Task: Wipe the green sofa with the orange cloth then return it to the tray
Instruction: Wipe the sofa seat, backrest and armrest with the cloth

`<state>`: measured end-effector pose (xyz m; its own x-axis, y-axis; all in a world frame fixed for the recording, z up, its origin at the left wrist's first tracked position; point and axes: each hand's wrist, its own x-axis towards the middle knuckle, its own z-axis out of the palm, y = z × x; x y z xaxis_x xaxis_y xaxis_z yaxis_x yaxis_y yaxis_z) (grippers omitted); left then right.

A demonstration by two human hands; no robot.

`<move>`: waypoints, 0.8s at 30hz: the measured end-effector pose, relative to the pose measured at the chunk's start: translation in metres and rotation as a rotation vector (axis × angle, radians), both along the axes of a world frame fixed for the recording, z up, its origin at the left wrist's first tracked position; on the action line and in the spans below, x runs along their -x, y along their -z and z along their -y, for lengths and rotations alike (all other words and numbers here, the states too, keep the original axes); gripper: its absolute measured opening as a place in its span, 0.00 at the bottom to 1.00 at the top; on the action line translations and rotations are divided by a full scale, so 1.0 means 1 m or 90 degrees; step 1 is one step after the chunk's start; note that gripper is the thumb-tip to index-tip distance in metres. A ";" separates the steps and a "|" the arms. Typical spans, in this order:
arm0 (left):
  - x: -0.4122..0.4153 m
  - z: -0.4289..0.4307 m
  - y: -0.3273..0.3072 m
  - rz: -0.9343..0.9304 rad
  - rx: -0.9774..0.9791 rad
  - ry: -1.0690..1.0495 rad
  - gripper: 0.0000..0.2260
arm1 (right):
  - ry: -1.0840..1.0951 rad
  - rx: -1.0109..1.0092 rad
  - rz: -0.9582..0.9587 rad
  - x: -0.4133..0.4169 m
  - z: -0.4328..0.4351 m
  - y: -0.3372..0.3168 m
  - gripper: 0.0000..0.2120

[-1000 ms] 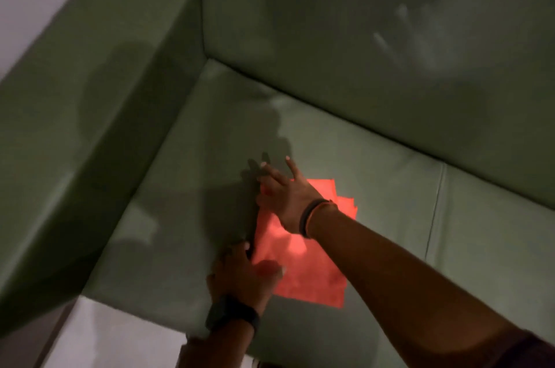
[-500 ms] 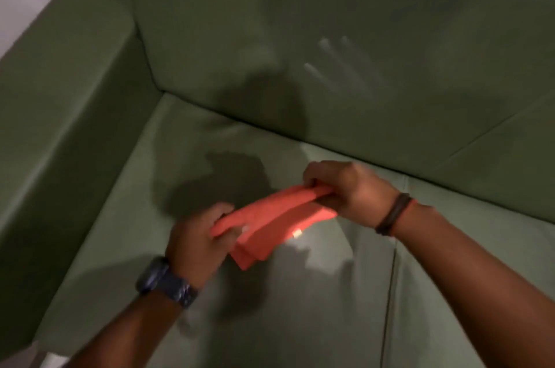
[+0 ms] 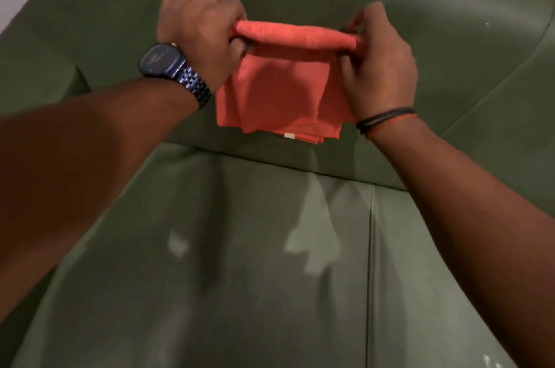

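Orange cloth gripped at both top corners by left hand and right hand, above green sofa.

No legible text anywhere.

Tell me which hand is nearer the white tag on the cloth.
Right. The right hand grips the cloth at its upper right corner, its wrist just right of the white tag. The left hand grips the upper left corner, farther up and across from it.
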<state>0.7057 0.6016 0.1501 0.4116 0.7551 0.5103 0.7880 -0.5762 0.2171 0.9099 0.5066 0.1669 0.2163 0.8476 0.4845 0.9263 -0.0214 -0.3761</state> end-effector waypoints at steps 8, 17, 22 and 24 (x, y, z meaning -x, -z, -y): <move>0.023 0.001 0.034 -0.071 -0.040 -0.037 0.46 | 0.195 -0.152 0.154 0.010 -0.005 0.016 0.15; 0.033 -0.006 0.041 -0.157 -0.019 -0.006 0.52 | -0.195 -0.019 0.545 0.014 -0.018 0.087 0.25; 0.047 -0.010 0.040 -0.238 -0.015 0.016 0.69 | -0.161 -0.022 0.586 0.018 -0.019 0.103 0.35; 0.047 -0.010 0.040 -0.250 -0.018 0.014 0.70 | -0.181 -0.038 0.623 0.012 -0.019 0.102 0.35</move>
